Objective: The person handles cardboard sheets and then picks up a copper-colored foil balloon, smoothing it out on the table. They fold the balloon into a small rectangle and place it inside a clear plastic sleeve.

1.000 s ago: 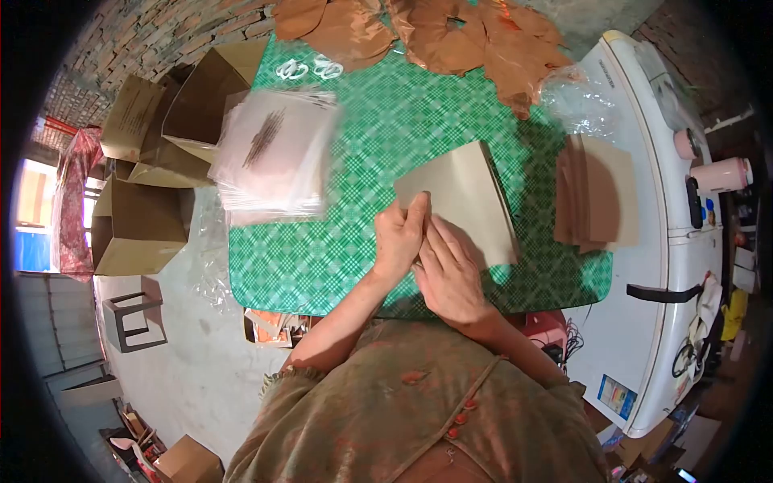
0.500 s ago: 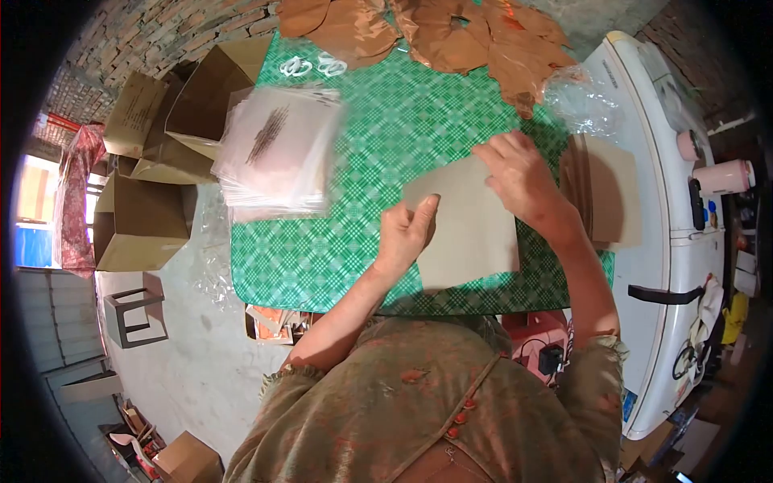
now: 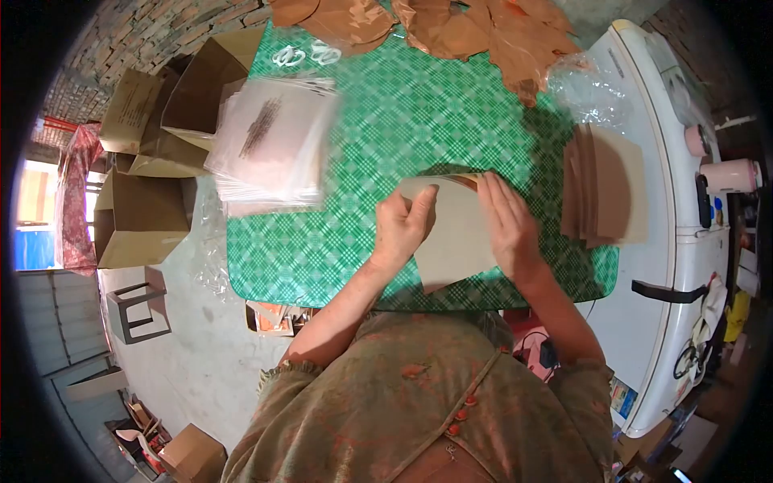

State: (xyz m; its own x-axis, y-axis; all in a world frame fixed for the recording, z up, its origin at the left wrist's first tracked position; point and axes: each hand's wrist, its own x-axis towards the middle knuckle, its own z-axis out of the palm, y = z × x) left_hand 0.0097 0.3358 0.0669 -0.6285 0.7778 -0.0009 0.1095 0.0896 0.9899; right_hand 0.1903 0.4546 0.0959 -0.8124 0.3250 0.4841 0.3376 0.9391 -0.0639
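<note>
A beige card [image 3: 457, 233], perhaps several layers thick, bows upward between my hands near the front of the table. At its far edge a darker, orange-brown layer shows under the pale top. My left hand [image 3: 401, 232] is closed on the card's left side, thumb on top and fingers curled. On the other side my right hand [image 3: 512, 233] grips the right edge, its fingers straight and pressed together over it; the thumb is hidden. Right of that hand lies a stack of similar beige cards [image 3: 612, 189]. Clear plastic bags [image 3: 278, 149] with dark print are piled at the left.
A green checked cloth [image 3: 386, 121] covers the table. White loops [image 3: 326, 53] and brown sheets [image 3: 447, 28] lie at its far side. Crumpled clear plastic [image 3: 592, 92] sits by a white fridge [image 3: 656, 322] on the right. Open cardboard boxes [image 3: 149, 221] stand at the left.
My right hand has come down from the card's far right corner to its right edge. The card, flat before, is now bowed. My left hand keeps its hold.
</note>
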